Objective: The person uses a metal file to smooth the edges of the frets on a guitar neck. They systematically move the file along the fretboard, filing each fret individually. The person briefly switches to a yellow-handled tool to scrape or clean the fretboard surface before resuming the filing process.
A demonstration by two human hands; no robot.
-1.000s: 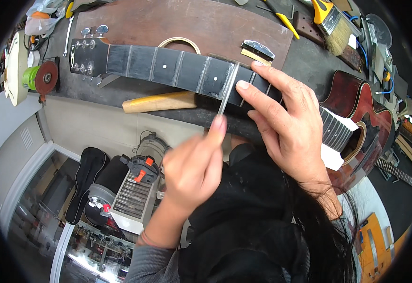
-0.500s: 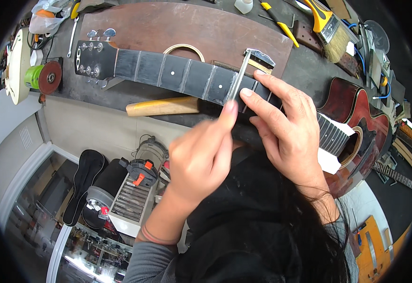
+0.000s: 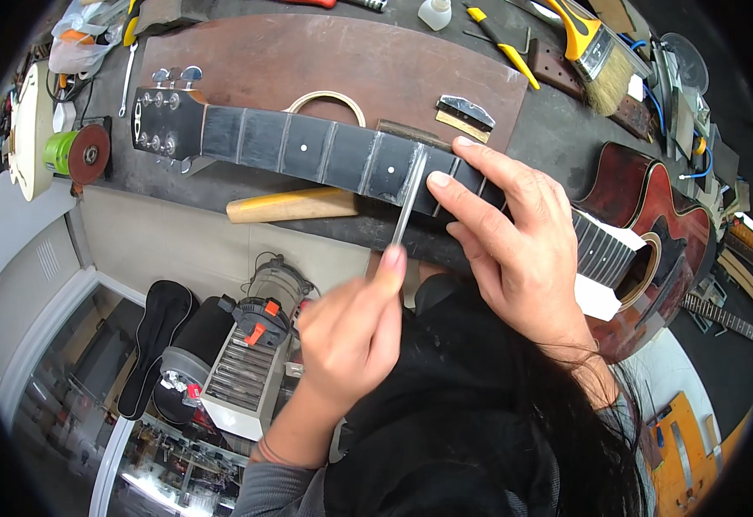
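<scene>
My left hand [image 3: 346,332], somewhat blurred, is closed around the near end of a thin metal file [image 3: 407,207]. The file's far part lies across the black fretboard [image 3: 264,142] of a guitar neck, along a fret line with pale dust beside it. Right of the file, my right hand [image 3: 523,233] rests on the neck with fingers stretched out. Its index and middle fingertips touch the fretboard near the frets; the thumb is by the near edge. A black headstock [image 3: 159,121] with metal tuners forms the neck's left end.
Beneath the neck is a brown board [image 3: 239,69] on the dark bench, with a yellow-edged wooden block [image 3: 295,205] at the front. Past my hands sit a metal-topped piece [image 3: 465,114], a brush [image 3: 600,65] and a yellow-handled tool [image 3: 506,47]. A red guitar [image 3: 665,297] stands right; a green grinder [image 3: 62,153] left.
My left hand has drawn the file down toward me, so its tip no longer reaches past the far edge of the neck. My right hand keeps its place on the fretboard.
</scene>
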